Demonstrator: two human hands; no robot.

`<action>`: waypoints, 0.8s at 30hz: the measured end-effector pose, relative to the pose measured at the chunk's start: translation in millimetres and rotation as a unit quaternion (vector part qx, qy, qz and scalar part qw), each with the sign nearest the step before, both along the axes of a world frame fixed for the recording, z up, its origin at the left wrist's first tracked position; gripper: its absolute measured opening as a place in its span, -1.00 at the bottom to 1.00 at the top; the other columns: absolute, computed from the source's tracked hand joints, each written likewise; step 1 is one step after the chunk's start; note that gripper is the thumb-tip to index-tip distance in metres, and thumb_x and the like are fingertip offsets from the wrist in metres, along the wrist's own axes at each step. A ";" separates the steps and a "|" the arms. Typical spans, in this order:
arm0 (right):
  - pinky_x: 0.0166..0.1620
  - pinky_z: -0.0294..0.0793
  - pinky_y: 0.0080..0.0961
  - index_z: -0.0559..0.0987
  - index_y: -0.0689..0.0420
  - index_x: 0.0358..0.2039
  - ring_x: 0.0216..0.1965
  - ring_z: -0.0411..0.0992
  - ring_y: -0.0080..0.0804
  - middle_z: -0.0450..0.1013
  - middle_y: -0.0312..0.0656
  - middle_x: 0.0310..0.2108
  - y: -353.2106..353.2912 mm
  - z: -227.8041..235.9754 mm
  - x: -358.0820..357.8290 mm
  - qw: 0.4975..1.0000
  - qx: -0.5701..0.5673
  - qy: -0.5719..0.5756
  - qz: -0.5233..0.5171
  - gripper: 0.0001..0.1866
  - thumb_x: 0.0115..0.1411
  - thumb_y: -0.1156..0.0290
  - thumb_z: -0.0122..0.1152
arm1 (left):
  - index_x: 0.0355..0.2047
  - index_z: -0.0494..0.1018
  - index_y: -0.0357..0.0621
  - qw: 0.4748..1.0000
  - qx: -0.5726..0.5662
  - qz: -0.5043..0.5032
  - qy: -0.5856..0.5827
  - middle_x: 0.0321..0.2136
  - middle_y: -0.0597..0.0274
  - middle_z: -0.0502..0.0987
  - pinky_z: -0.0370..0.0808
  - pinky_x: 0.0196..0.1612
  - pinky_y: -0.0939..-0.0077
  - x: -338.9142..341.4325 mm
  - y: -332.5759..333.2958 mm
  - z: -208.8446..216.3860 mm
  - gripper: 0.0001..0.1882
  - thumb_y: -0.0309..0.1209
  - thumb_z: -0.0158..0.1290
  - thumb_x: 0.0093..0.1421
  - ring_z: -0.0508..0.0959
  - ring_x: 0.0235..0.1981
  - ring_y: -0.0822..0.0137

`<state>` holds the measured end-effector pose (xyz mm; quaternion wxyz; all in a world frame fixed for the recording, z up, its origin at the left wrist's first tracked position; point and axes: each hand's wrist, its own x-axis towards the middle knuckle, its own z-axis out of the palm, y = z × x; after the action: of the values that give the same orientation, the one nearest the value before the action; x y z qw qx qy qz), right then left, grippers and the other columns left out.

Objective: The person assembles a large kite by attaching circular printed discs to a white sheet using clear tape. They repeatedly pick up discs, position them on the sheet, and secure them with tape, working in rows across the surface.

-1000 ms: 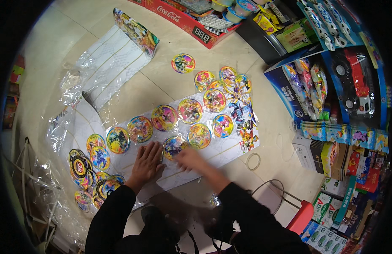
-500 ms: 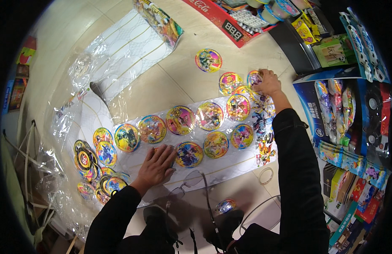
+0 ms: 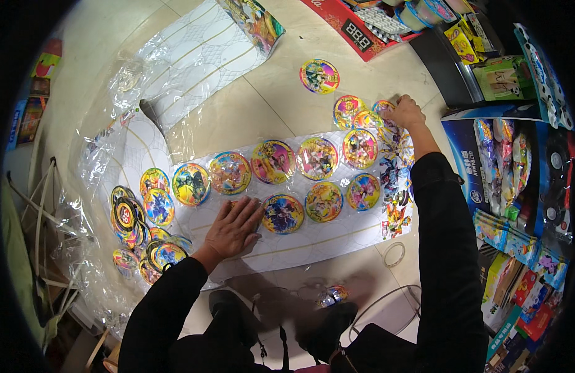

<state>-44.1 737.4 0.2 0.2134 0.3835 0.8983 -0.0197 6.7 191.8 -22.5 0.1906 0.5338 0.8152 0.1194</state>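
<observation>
A long white sheet [image 3: 287,250] with gold lines and pale circles lies on the floor, with several round, brightly printed cards [image 3: 283,214] in two rows on it. My left hand [image 3: 234,229] rests palm down on the sheet, fingers stretched out, partly covering something colourful under the fingertips. At the sheet's far right corner, my right hand [image 3: 408,113] is curled beside a round card [image 3: 383,108]. Its fingertips touch the card's edge or the sheet's printed end [image 3: 396,175]; what they grip is hidden. A card pair [image 3: 348,112] overlaps nearby.
A loose pile of round cards [image 3: 127,214] lies at the left among crumpled clear plastic [image 3: 82,248]. One card [image 3: 319,76] lies apart on the tiles. The sheet's other stretch [image 3: 203,59] bends away at the back. Packed goods [image 3: 495,168] stand along the right; a ring [image 3: 394,254] lies nearby.
The view has shifted a little, so the sheet and cards appear farther right. Both hands keep nearly the same places on the sheet. Glasses hanging over its near edge no longer show there.
</observation>
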 end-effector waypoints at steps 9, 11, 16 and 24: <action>0.09 0.46 -0.30 0.50 0.16 0.04 0.07 0.49 -0.10 0.53 0.00 0.01 28.5 -9.9 0.1 0.995 -0.094 0.039 -0.018 -0.17 -0.14 -0.12 0.53 | 0.39 0.14 0.03 1.000 -0.007 -0.009 0.017 0.35 0.11 0.20 -0.08 0.40 -0.04 -2.0 6.4 1.9 -0.31 -0.02 -0.09 0.30 0.11 0.42 0.11; 0.10 0.46 -0.27 0.53 0.12 0.03 0.06 0.49 -0.08 0.52 0.01 0.01 27.0 -9.5 2.4 0.994 -0.067 0.078 -0.020 -0.22 -0.12 -0.10 0.51 | 0.39 0.13 0.05 1.000 -0.010 -0.008 0.008 0.36 0.12 0.20 -0.08 0.40 -0.04 -1.9 5.7 3.9 -0.30 -0.02 -0.08 0.30 0.11 0.42 0.11; 0.14 0.45 -0.20 0.53 0.03 0.08 0.10 0.45 -0.05 0.45 -0.01 0.06 15.8 -13.1 30.4 0.991 -0.011 0.119 0.055 -0.23 -0.17 0.02 0.51 | 0.40 0.13 0.10 1.000 -0.020 -0.009 -0.009 0.37 0.13 0.17 -0.05 0.39 -0.04 -4.0 5.7 3.0 -0.31 -0.03 -0.07 0.30 0.09 0.42 0.11; 0.13 0.45 -0.19 0.52 0.14 0.01 0.08 0.43 -0.03 0.46 0.01 0.02 19.1 -4.3 21.4 0.992 -0.032 0.066 0.104 -0.19 -0.29 0.11 0.59 | 0.37 0.19 0.13 1.000 0.005 -0.007 -0.016 0.36 0.07 0.18 -0.04 0.38 -0.08 -3.3 3.0 3.8 -0.35 -0.04 -0.06 0.30 0.12 0.40 0.03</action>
<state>-22.7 756.5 -4.1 0.1671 0.2791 0.9442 -0.0514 3.4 194.8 -18.7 0.2021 0.5387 0.8074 0.1309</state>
